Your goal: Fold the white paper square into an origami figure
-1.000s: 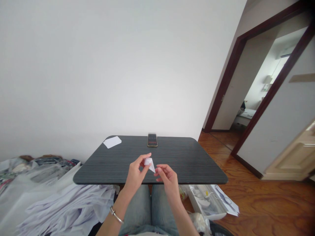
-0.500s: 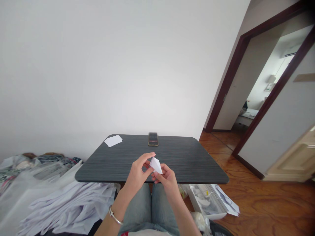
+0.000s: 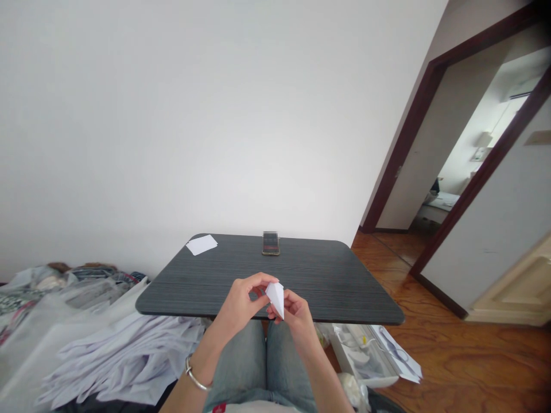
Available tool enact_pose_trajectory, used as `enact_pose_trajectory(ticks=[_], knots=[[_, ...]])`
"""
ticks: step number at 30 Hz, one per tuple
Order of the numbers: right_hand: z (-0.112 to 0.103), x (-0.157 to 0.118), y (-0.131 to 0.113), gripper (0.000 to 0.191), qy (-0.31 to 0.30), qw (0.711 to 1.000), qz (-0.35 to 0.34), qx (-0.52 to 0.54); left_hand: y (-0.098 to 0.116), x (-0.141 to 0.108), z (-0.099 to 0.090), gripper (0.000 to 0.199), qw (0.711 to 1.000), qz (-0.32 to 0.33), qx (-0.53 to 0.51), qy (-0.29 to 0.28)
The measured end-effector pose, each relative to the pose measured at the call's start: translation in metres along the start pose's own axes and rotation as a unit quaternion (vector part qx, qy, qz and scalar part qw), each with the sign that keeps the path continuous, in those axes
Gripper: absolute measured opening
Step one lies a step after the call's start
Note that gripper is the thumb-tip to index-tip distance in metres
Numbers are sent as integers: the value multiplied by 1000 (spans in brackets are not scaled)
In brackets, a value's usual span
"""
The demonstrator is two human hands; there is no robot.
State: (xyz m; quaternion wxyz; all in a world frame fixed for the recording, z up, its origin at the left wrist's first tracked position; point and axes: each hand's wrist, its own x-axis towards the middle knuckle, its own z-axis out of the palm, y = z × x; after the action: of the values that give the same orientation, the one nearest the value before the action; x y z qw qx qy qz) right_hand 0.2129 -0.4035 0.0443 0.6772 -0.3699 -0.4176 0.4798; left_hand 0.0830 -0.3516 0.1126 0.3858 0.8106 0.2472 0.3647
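Note:
A small folded piece of white paper [image 3: 276,297] is held above the front edge of the dark table [image 3: 232,261]. My left hand [image 3: 245,297] pinches its upper left part between thumb and fingers; a silver bangle is on that wrist. From the right, my right hand [image 3: 294,312] grips the lower right side of the same paper, its fingertips partly hidden behind it. The paper narrows to a point at the bottom. Flat white sheets [image 3: 202,245] lie at the table's back left corner.
A phone-like device [image 3: 271,243] stands at the table's back middle. White cloth [image 3: 124,355] and plastic bags are heaped at the left. An open white box [image 3: 365,358] with items is on the floor at the right. A doorway stands beyond.
The folded paper has turned so its point faces more downward, and my left fingertips have lowered slightly onto its top. The view has shifted a little.

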Motion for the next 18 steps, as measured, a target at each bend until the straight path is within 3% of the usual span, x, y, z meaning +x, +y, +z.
enact_pose_trajectory(ticks=[13,18], knots=[[2,1,1,17,0,1000,-9,-13,-7,3,2,16,999,-14,30,19],[-2,1,2,17,2,1000,-5,-12,-3,2,-3,25,1000,-16,2,-27]])
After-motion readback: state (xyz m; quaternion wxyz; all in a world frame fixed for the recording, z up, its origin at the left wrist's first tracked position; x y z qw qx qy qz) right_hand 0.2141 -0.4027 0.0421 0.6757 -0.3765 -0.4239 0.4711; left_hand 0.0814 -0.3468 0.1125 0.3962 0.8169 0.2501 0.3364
